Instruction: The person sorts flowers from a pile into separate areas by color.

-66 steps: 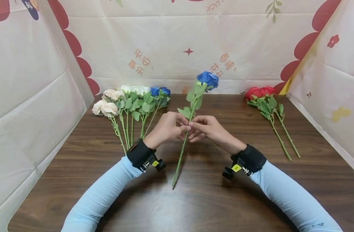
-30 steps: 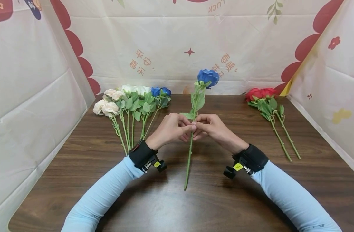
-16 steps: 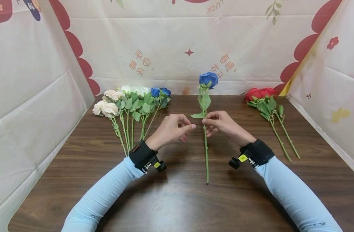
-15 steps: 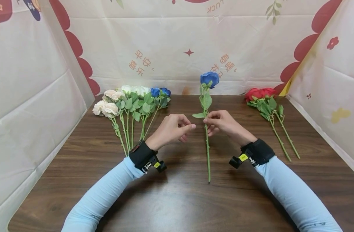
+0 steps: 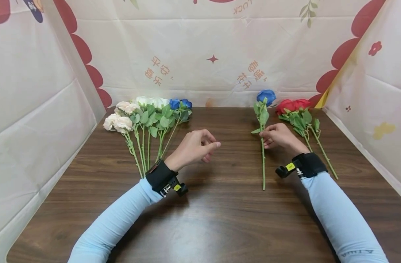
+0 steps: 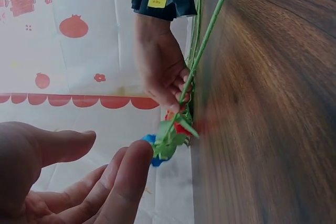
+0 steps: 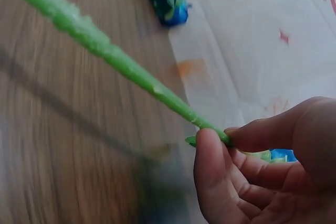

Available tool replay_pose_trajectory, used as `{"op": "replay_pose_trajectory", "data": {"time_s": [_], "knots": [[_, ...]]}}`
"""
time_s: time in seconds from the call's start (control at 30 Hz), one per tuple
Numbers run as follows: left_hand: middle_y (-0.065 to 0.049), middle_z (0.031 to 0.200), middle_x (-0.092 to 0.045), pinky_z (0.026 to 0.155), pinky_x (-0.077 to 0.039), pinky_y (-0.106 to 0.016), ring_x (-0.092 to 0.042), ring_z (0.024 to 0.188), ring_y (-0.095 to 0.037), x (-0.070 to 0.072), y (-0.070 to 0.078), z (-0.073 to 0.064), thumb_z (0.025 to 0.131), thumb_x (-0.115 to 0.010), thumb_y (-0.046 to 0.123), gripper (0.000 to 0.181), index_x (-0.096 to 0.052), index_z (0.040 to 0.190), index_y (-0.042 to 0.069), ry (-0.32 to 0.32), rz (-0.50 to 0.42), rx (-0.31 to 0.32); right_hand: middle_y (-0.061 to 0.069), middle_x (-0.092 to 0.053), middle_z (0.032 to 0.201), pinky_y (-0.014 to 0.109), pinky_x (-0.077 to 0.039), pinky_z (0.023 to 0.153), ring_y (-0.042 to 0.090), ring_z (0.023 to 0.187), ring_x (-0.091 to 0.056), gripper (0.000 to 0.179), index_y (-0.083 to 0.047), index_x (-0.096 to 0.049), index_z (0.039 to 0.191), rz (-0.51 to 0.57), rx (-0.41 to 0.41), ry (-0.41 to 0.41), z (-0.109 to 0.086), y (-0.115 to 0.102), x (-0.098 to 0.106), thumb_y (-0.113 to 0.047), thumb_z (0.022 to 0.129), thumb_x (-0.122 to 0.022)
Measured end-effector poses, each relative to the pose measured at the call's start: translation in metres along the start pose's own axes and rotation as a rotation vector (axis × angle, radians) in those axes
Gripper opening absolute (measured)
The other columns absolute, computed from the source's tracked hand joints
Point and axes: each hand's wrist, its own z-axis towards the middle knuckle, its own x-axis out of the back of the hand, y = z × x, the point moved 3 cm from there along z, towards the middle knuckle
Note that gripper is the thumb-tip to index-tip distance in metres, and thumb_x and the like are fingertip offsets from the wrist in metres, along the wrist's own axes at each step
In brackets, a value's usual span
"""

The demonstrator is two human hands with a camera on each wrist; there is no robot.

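Note:
In the head view my right hand [image 5: 279, 137] pinches the green stem of a blue artificial rose [image 5: 266, 97] just under its leaves, the bloom pointing away from me. The right wrist view shows that stem [image 7: 136, 72] between thumb and fingertips, its shadow falling on the wood. Left of it, my left hand [image 5: 195, 148] hovers over the table with loosely bent fingers and nothing between thumb and fingertips. Two red roses [image 5: 293, 106] lie just right of the blue one, their stems partly hidden by my right hand and wrist.
At the left of the wooden table [image 5: 220, 226] lies a row of pale pink roses [image 5: 123, 123], white roses [image 5: 152, 101] and blue roses [image 5: 180, 104], stems towards me. My left forearm covers some stem ends. A printed white cloth [image 5: 200, 44] walls the back and sides.
Both hands held the blue rose's stem earlier; my left hand has let go and stayed in place. My right hand has carried the rose rightward, close to the red roses.

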Motion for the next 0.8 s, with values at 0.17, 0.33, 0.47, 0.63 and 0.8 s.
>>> {"op": "replay_pose_trajectory", "data": {"time_s": [0.17, 0.33, 0.47, 0.63, 0.8], "knots": [[-0.009, 0.073, -0.064, 0.052, -0.054, -0.032, -0.065, 0.055, -0.016, -0.001, -0.001, 0.000, 0.092, -0.063, 0.031, 0.027, -0.059, 0.105, 0.008, -0.002, 0.004, 0.007, 0.011, -0.059, 0.072, 0.039, -0.055, 0.064, 0.016, 0.059, -0.063, 0.035, 0.020, -0.051, 0.114, -0.052, -0.042, 0.017, 0.001, 0.014, 0.011, -0.010, 0.096, -0.054], [-0.005, 0.071, -0.064, 0.051, -0.054, -0.033, -0.065, 0.055, -0.018, -0.002, -0.001, 0.000, 0.092, -0.064, 0.030, 0.026, -0.059, 0.105, 0.009, 0.003, -0.007, 0.012, 0.011, -0.057, 0.072, 0.035, -0.055, 0.061, 0.017, 0.061, -0.062, 0.029, 0.014, -0.058, 0.105, -0.196, -0.065, 0.045, 0.001, 0.021, 0.017, -0.013, 0.095, -0.056], [-0.006, 0.071, -0.063, 0.052, -0.054, -0.035, -0.065, 0.055, -0.018, -0.002, -0.001, 0.000, 0.092, -0.063, 0.030, 0.026, -0.059, 0.106, 0.009, -0.002, -0.007, 0.012, 0.009, -0.057, 0.069, 0.034, -0.054, 0.058, 0.019, 0.060, -0.063, 0.024, 0.007, -0.058, 0.087, -0.338, -0.064, 0.086, -0.002, 0.022, 0.021, -0.016, 0.093, -0.059], [-0.005, 0.071, -0.063, 0.053, -0.054, -0.036, -0.065, 0.055, -0.017, -0.002, -0.002, 0.000, 0.092, -0.063, 0.030, 0.025, -0.059, 0.106, 0.010, -0.009, 0.004, 0.007, 0.006, -0.060, 0.060, 0.032, -0.051, 0.053, 0.020, 0.055, -0.063, 0.030, -0.001, -0.057, 0.069, -0.517, -0.050, 0.155, -0.006, 0.024, 0.031, -0.021, 0.091, -0.062], [-0.005, 0.070, -0.063, 0.053, -0.054, -0.038, -0.064, 0.055, -0.017, -0.001, -0.002, 0.000, 0.093, -0.062, 0.030, 0.025, -0.059, 0.106, 0.010, -0.009, 0.011, 0.001, 0.005, -0.061, 0.056, 0.031, -0.046, 0.049, 0.020, 0.052, -0.062, 0.034, -0.003, -0.062, 0.063, -0.625, -0.034, 0.212, -0.006, 0.027, 0.041, -0.026, 0.089, -0.063]]}}
